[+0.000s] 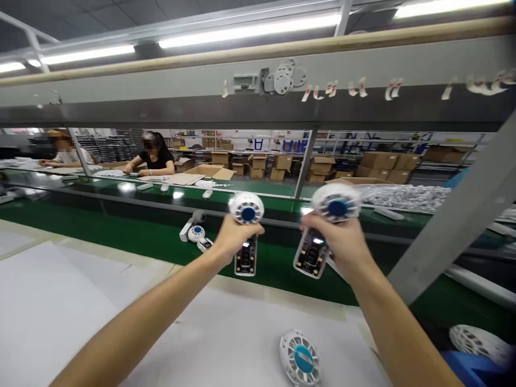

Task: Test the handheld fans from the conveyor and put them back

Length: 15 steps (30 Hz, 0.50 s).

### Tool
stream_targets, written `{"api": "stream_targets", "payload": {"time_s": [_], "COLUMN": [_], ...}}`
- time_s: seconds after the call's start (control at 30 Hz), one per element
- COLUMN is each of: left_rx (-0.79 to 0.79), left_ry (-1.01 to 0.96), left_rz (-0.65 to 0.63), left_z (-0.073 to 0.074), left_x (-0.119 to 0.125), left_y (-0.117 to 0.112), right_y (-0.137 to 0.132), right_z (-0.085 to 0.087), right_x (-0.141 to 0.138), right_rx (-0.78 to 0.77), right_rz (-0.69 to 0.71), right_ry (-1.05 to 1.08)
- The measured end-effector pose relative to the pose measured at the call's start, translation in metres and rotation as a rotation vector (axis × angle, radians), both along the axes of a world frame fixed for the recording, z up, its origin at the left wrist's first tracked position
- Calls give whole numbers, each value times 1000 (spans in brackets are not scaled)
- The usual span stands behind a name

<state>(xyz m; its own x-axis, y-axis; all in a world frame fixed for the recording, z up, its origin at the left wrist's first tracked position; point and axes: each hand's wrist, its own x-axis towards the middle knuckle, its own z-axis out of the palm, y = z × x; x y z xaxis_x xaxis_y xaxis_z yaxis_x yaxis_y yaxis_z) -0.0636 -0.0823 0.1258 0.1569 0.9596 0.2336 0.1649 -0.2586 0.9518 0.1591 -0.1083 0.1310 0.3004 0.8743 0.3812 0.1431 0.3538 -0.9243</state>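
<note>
handheld fans (245, 259) in both hands (234, 235), one apiece

White fans (248, 200) with blue centres (248, 214), green belt (121, 226), turquoise-centred white disc (301, 357), brown cartons (377, 161)

Beyond your fingers (253, 230), you have cardboard boxes (373, 160) standing in rows. Above your fingers, a grey panel (161, 88) carries white discs (282, 81) and red-marked strips (362, 87); lit tubes (250, 32) run higher. Beyond and left of your fingers, note a person in black (156, 161) and, farther left, a person in white (72, 156). Right of your fingers, nearer you: a blue object (467, 371).
</note>
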Motion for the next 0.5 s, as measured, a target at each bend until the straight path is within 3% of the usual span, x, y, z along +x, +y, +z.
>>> {"api": "stream_targets", "payload": {"time_s": [0.1, 0.13, 0.27, 0.4, 0.5], "left_rx": [-99, -115, -130, -51, 43], "left_ry": [201, 265, 525, 732, 813], "left_rz": [36, 57, 198, 269, 287], "left_z": [-43, -56, -97, -116, -110], "left_x": [23, 27, 32, 24, -4], "left_y": [46, 58, 84, 90, 99], "right_y": [40, 50, 64, 59, 56], "right_z": [-44, -60, -111, -132, -123], "right_x": [-1, -1, -3, -13, -22], "right_rx": [-300, -316, -346, -356, -316], "right_rz": [-138, -180, -223, -164, -160], "right_ry": [-250, -389, -599, -811, -962]}}
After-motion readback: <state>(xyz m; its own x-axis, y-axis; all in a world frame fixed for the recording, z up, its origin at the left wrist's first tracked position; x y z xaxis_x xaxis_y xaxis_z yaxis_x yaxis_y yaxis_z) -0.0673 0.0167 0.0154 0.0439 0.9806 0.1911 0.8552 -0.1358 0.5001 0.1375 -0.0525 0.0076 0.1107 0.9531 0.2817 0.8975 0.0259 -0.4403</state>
